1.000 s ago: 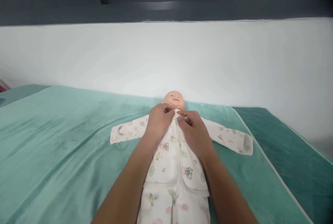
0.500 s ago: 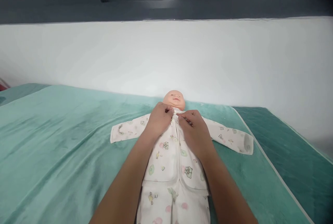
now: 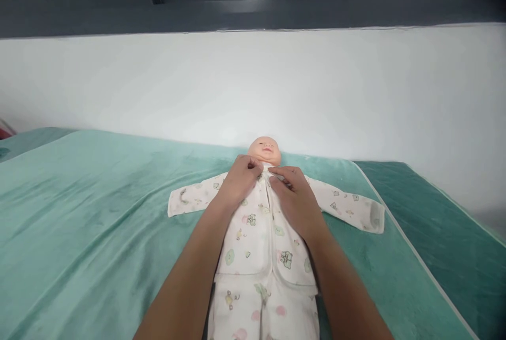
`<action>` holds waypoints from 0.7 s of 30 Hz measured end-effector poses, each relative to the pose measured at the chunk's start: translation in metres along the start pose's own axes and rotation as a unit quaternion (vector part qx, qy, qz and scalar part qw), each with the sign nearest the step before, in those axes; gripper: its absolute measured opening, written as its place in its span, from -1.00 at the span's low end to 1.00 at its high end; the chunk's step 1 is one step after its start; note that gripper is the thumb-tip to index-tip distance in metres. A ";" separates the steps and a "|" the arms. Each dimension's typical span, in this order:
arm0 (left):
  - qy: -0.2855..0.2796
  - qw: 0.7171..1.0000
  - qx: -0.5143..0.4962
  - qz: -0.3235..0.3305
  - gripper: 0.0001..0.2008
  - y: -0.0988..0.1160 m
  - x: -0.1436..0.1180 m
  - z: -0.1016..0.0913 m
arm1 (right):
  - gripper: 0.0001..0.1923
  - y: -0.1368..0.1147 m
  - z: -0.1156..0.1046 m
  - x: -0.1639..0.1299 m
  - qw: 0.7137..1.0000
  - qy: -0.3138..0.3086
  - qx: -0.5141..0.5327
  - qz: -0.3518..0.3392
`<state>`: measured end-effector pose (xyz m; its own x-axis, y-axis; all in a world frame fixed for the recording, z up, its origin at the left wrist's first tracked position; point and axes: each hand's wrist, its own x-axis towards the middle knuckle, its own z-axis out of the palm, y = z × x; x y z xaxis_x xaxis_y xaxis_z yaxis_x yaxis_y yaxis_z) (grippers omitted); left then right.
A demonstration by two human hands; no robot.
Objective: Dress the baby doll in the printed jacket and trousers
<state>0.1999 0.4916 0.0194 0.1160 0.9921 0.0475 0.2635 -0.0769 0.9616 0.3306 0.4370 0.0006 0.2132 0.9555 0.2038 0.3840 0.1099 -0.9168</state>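
A baby doll lies on its back, dressed in a white printed baby jacket and matching trousers. Both sleeves spread out to the sides. At the collar, my left hand pinches the jacket's edge between thumb and fingers. My right hand is at the other front edge, just below the doll's chin, with thumb and forefinger closed in on the cloth there. The two jacket fronts meet near the neck and part slightly lower down. My fingers hide the fastening at the collar.
A light green plush blanket with some folds lies beneath the doll, and a darker green cover shows at the right. Behind the doll's head rises a white wall, with a dark window frame and metal bars above it.
The fingers of my right hand have loosened and straightened a little at the collar. My left hand keeps its pinch in nearly the same place. The doll has not visibly moved.
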 end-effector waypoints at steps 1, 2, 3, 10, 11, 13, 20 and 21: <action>-0.001 1.000 -0.005 -0.003 -0.91 0.000 0.000 0.000 | -0.72 0.000 0.000 0.000 1.000 0.005 0.004 0.002; -0.004 1.000 -0.011 -0.005 -0.89 0.000 -0.001 0.000 | -0.73 0.000 0.000 0.000 1.000 0.010 0.009 0.002; -0.007 1.000 -0.013 -0.005 -0.87 0.000 -0.001 0.000 | -0.74 0.000 0.001 0.000 1.000 0.017 0.013 0.001; -0.001 1.000 0.026 0.014 -0.90 0.000 0.001 0.000 | -0.68 0.001 0.002 -0.002 1.000 0.021 0.000 -0.022; -0.003 1.000 0.024 0.014 -0.89 0.000 0.001 0.000 | -0.66 0.001 0.001 -0.002 0.999 0.014 -0.012 -0.026; -0.002 1.000 0.021 0.009 -0.87 0.000 0.000 0.001 | -0.65 0.001 0.001 -0.001 0.999 0.001 -0.035 -0.034; 0.000 1.000 0.013 -0.010 -0.79 0.004 -0.002 0.001 | -0.69 0.003 0.001 0.000 0.999 0.005 -0.029 -0.025; -0.003 1.000 0.010 -0.011 -0.79 0.004 -0.002 0.001 | -0.70 0.002 0.001 0.000 1.000 0.008 -0.020 -0.022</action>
<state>0.2014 0.4894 0.0233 0.1166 0.9929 0.0248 0.2850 -0.0574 0.9568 0.3305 0.4375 -0.0020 0.2093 0.9455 0.2496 0.4295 0.1404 -0.8921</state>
